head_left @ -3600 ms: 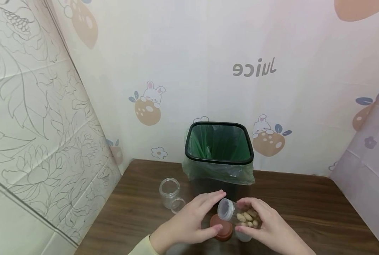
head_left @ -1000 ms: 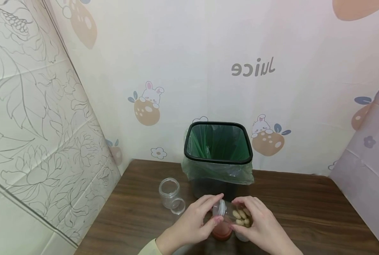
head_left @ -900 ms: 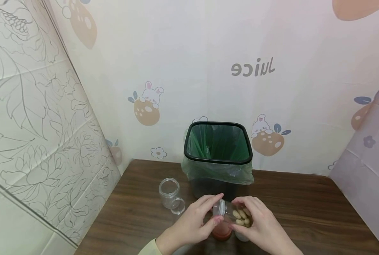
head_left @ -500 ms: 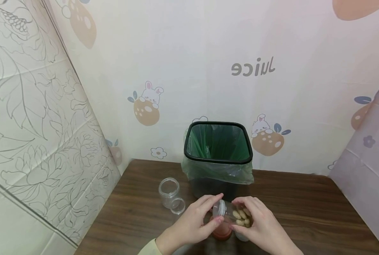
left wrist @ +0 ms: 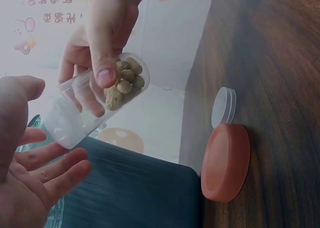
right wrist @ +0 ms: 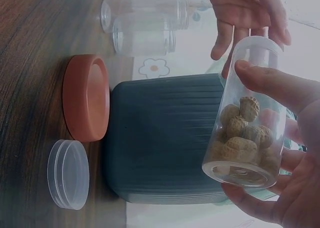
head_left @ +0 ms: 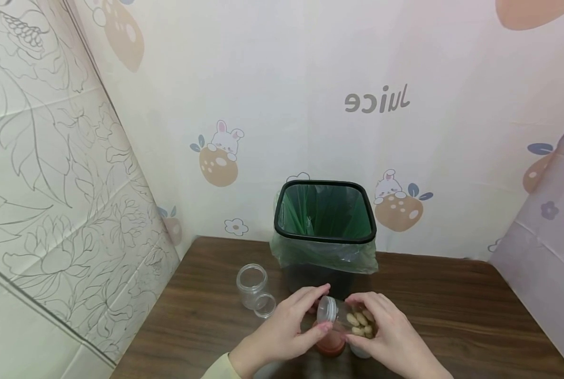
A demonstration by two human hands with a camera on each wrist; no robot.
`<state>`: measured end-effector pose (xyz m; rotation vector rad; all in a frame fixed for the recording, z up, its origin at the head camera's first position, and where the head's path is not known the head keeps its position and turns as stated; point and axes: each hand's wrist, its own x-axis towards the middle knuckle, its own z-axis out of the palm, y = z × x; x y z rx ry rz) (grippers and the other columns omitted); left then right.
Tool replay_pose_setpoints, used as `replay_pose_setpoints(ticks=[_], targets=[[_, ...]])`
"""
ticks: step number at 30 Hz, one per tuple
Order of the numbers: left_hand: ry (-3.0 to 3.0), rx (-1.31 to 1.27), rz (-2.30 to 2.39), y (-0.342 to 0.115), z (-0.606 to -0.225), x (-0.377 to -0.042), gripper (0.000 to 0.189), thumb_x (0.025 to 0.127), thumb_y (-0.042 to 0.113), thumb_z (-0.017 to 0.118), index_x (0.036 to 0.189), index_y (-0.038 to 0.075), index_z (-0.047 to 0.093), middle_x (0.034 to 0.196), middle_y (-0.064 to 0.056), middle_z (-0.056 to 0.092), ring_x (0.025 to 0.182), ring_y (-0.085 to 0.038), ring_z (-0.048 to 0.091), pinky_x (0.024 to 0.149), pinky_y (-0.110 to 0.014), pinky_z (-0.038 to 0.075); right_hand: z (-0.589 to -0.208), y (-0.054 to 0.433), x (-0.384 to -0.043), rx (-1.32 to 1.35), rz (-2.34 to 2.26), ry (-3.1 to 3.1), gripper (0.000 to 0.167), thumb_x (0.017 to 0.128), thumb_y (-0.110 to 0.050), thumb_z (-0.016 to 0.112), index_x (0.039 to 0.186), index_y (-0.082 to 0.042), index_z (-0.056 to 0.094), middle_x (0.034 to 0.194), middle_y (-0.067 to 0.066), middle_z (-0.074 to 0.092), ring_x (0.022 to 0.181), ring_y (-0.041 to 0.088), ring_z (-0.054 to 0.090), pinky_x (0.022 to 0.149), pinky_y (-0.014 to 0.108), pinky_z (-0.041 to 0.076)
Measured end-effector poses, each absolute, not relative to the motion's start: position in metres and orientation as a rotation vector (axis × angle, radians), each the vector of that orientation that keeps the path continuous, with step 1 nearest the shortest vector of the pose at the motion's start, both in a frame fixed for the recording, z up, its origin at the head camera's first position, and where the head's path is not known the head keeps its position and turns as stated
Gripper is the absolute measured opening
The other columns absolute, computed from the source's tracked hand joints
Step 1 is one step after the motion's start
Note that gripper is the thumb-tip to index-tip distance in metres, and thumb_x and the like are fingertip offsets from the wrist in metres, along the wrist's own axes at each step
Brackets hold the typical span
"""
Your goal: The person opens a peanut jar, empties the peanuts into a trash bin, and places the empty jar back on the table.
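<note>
My right hand (head_left: 391, 331) grips a clear plastic jar (head_left: 340, 313) on its side above the table, thumb and fingers round its lower half. Several unshelled peanuts (right wrist: 241, 133) lie toward its base; its uncovered mouth points left. The left hand (head_left: 284, 329) is beside that mouth, fingers spread and nearly straight; in the left wrist view its fingertips (left wrist: 60, 150) come right at the rim. Below the jar on the table are a round, shallow red-brown piece (right wrist: 86, 98) and a clear round screw lid (right wrist: 69, 175), both partly hidden in the head view.
A dark bin (head_left: 326, 241) lined with a green bag stands behind the hands, against the patterned wall sheet (head_left: 272, 105). Left of it on the wooden table (head_left: 201, 316) are two clear jars, a larger one (head_left: 252, 287) and a smaller one (head_left: 265, 305).
Since the earliest frame, the jar in my right hand has shifted slightly left, its mouth turning left toward the left hand. Most recently the left hand has eased back slightly from the rim.
</note>
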<state>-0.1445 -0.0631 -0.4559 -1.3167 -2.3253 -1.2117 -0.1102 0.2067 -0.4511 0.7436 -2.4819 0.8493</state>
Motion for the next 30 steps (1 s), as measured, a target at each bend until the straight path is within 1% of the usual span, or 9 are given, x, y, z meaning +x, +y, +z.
replay_pose_setpoints(ticks=[4,7,11,16,21,30], targets=[[-2.306,-1.328,-1.166,-0.066,-0.453,-0.144,0.065,0.108,0.029,0.070,0.166,0.014,0.044,0.157,-0.005,0.058,0.133,-0.018,0.063,0.102,-0.029,0.058,-0.451,0.207,-0.110,0.755,0.850,-2.484,0.070,0.070,-0.021,0.106,0.129,-0.024,0.069,0.118,-0.017,0.066,0.098,0.002,0.058,0.079,0.026,0.059],[-2.268,-1.346,-1.077,-0.068,-0.451,-0.144,0.066,0.108,0.029,0.070,0.167,0.014,0.043,0.160,-0.006,0.056,0.142,-0.021,0.059,0.108,-0.034,0.055,-0.451,0.208,-0.110,0.763,0.852,-2.487,0.069,0.070,-0.020,0.105,0.129,-0.024,0.069,0.119,-0.017,0.066,0.099,0.002,0.059,0.079,0.026,0.059],[-2.203,-1.393,-1.008,-0.070,-0.449,-0.146,0.068,0.107,0.026,0.071,0.166,0.012,0.042,0.163,-0.007,0.054,0.148,-0.022,0.054,0.117,-0.040,0.049,-0.451,0.208,-0.110,0.779,0.857,-2.481,0.068,0.071,-0.021,0.105,0.129,-0.023,0.070,0.120,-0.016,0.067,0.100,0.003,0.061,0.081,0.025,0.060],[-2.118,-1.465,-0.970,-0.072,-0.446,-0.148,0.073,0.101,0.022,0.076,0.165,0.008,0.044,0.166,-0.008,0.051,0.150,-0.022,0.052,0.119,-0.037,0.046,-0.451,0.209,-0.110,0.793,0.862,-2.485,0.066,0.073,-0.024,0.104,0.129,-0.023,0.070,0.121,-0.017,0.067,0.101,0.004,0.062,0.082,0.025,0.060],[-2.080,-1.527,-0.941,-0.072,-0.444,-0.148,0.079,0.095,0.019,0.081,0.165,0.009,0.044,0.167,-0.008,0.048,0.151,-0.022,0.051,0.120,-0.034,0.045,-0.449,0.210,-0.109,0.768,0.883,-2.532,0.063,0.076,-0.031,0.102,0.129,-0.026,0.070,0.122,-0.018,0.067,0.104,0.005,0.064,0.083,0.027,0.061],[-2.005,-1.606,-0.779,-0.074,-0.442,-0.150,0.082,0.090,0.019,0.086,0.161,0.005,0.048,0.168,-0.011,0.047,0.153,-0.027,0.049,0.123,-0.037,0.042,-0.448,0.212,-0.107,0.790,0.901,-2.566,0.058,0.083,-0.041,0.097,0.131,-0.025,0.069,0.122,-0.015,0.068,0.102,0.004,0.064,0.081,0.028,0.061]])
